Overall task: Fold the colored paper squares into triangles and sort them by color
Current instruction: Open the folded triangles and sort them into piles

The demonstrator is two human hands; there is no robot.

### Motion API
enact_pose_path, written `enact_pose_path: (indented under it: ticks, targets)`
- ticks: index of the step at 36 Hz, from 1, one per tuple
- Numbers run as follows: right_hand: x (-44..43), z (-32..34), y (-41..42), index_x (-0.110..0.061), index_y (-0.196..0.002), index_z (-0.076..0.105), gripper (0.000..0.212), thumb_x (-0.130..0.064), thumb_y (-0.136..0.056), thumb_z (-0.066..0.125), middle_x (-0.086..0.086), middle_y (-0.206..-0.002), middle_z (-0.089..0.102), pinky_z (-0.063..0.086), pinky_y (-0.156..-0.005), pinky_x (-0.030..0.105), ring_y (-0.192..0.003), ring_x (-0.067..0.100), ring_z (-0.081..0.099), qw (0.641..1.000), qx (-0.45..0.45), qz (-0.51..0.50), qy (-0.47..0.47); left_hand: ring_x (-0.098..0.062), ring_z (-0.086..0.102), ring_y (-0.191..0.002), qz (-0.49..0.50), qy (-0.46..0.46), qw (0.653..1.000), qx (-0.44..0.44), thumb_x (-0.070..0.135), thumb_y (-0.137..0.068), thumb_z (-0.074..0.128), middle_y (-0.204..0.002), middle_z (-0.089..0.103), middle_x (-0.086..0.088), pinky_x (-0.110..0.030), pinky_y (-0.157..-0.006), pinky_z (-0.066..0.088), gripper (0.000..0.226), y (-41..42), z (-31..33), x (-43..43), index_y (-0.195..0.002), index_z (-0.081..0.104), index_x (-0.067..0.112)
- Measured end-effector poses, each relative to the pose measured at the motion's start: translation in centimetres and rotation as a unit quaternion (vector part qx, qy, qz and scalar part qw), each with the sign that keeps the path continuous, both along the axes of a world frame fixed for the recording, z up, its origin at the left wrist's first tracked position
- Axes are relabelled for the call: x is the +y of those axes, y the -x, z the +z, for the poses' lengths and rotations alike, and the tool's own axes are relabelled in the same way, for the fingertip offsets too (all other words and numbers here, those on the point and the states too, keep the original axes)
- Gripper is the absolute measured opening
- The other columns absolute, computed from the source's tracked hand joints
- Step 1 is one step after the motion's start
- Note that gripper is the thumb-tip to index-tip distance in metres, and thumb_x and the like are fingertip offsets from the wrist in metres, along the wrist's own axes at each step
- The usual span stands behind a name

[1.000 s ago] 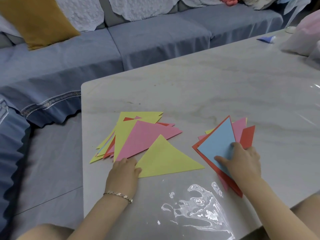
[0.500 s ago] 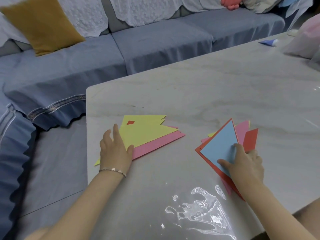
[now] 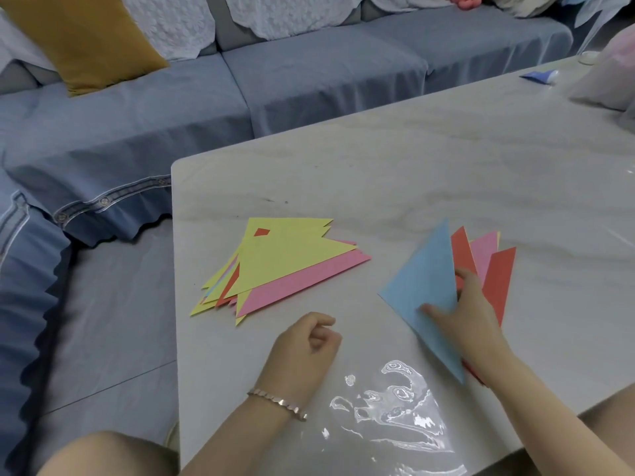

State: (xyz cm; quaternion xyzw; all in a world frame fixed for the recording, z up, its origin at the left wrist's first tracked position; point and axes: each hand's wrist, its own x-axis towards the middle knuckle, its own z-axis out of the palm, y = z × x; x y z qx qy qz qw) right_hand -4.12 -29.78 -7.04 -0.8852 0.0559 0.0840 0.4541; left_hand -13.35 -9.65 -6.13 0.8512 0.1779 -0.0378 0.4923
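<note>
Head view, near to far. At the near edge of the pale marbled table lies a glossy patch of reflected light. The left hand, a thin metal bracelet at its wrist, sits just above the tabletop with fingers curled into a fist; it holds nothing and touches no paper. The right hand grips 1 light-blue paper triangle: the thumb lies on its upper face and the fingers wrap round its right edge. This triangle overlaps a fanned stack of red and pink paper sheets on the right of the table; whether it is lifted clear of them cannot be told. Left of the hands, well apart from that stack, rests a mixed pile of folded paper triangles, a large yellow triangle uppermost over a pink triangle, with red, blue and yellow edges showing beneath. Near the far right table edge lies a small blue tube. Beyond the table stands a blue-grey fabric sofa bearing a mustard-yellow cushion.
</note>
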Motion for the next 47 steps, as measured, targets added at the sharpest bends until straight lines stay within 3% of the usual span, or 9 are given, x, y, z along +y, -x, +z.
enact_pose_path:
  ticks: [5,9,14,17,22,26,30,35,47]
  targets:
    - [3.9,0.7,3.7,-0.024,-0.123,0.038,0.056,-0.011,-0.079,0.070,-0.023,-0.097,0.049,0.039,-0.065,0.005,-0.087,0.003,0.052,0.992,-0.012,0.022,-0.126,-0.015,0.067,-0.074,0.076,0.302,0.942,0.129,0.022,-0.087,0.061,-0.090,0.068,-0.007,-0.024,-0.067,0.055,0.033,0.0,0.4,-2.5,-0.114,0.053,0.004]
    - [5.9,0.7,5.8,-0.036,-0.124,0.034,0.058,-0.013,-0.082,0.066,-0.017,-0.107,0.057,0.044,-0.067,0.008,-0.092,-0.005,0.056,0.983,0.008,0.079,-0.169,-0.022,0.070,-0.077,0.115,0.372,0.916,0.090,0.006,-0.089,0.057,-0.092,0.071,-0.012,-0.029,-0.066,0.058,0.012,0.1,0.7,-2.6,-0.099,0.062,0.002]
    - [5.6,0.0,6.2,-0.015,-0.143,0.026,0.067,-0.010,-0.086,0.061,-0.007,-0.132,0.033,0.033,-0.094,0.005,-0.110,-0.016,0.040,0.986,-0.134,0.061,-0.080,-0.015,0.066,-0.086,0.040,0.179,0.982,0.055,-0.002,-0.089,0.050,-0.095,0.068,0.000,-0.030,-0.077,0.053,0.023,-0.1,-0.3,-0.2,-0.092,0.052,0.021]
    - [4.5,-1.4,6.0,-0.013,-0.131,0.049,0.040,-0.016,-0.091,0.049,0.001,-0.141,0.033,0.023,-0.105,0.021,-0.128,0.010,0.031,0.954,-0.270,0.115,0.063,-0.020,0.061,-0.101,-0.068,0.012,0.995,0.073,0.007,-0.090,0.047,-0.114,0.064,-0.002,-0.036,-0.091,0.048,0.027,-0.7,-1.0,2.0,-0.113,0.051,0.021]
    - [4.7,-4.9,6.9,-0.019,-0.115,0.065,0.041,-0.031,-0.097,0.031,-0.001,-0.133,0.054,0.025,-0.107,0.019,-0.131,0.009,0.037,0.900,-0.254,0.307,0.177,-0.020,0.047,-0.120,-0.130,-0.266,0.955,0.032,0.018,-0.096,0.042,-0.135,0.049,-0.001,-0.029,-0.094,0.040,0.049,-2.8,-1.4,4.1,-0.143,0.028,0.025]
    - [5.4,-5.8,7.2,-0.017,-0.118,0.063,0.059,-0.034,-0.101,0.009,-0.001,-0.129,0.058,0.028,-0.106,0.026,-0.121,0.019,0.053,0.852,-0.255,0.383,0.249,-0.027,0.052,-0.106,-0.123,-0.375,0.918,-0.028,0.015,-0.089,0.055,-0.115,0.053,-0.008,-0.031,-0.085,0.045,0.050,-2.4,-2.0,3.8,-0.136,0.039,0.015]
    - [6.1,-5.8,7.5,-0.015,-0.119,0.063,0.062,-0.034,-0.101,0.007,0.000,-0.129,0.058,0.018,-0.109,0.025,-0.120,0.019,0.054,0.860,-0.241,0.361,0.268,-0.015,0.057,-0.097,-0.148,-0.328,0.919,-0.163,0.023,-0.086,0.041,-0.101,0.067,-0.007,-0.018,-0.085,0.044,0.032,0.0,-4.5,3.0,-0.106,0.062,0.009]
    - [6.6,-5.9,7.7,-0.011,-0.120,0.062,0.062,-0.035,-0.101,0.008,0.002,-0.128,0.059,0.015,-0.108,0.023,-0.119,0.018,0.055,0.871,-0.233,0.341,0.266,-0.009,0.058,-0.113,-0.265,-0.377,0.886,-0.051,0.034,-0.100,0.004,-0.122,0.062,0.004,-0.022,-0.095,0.040,0.066,2.4,-6.0,2.5,-0.114,0.065,0.014]
    - [2.7,-4.9,6.8,-0.009,-0.122,0.061,0.058,-0.039,-0.099,0.016,0.004,-0.132,0.055,0.013,-0.110,0.021,-0.122,0.019,0.052,0.886,-0.187,0.300,0.300,-0.009,0.028,-0.131,-0.214,-0.327,0.920,0.002,0.037,-0.101,0.009,-0.139,0.044,0.001,-0.018,-0.108,0.011,0.052,5.2,-6.1,6.0,-0.134,0.040,0.012]
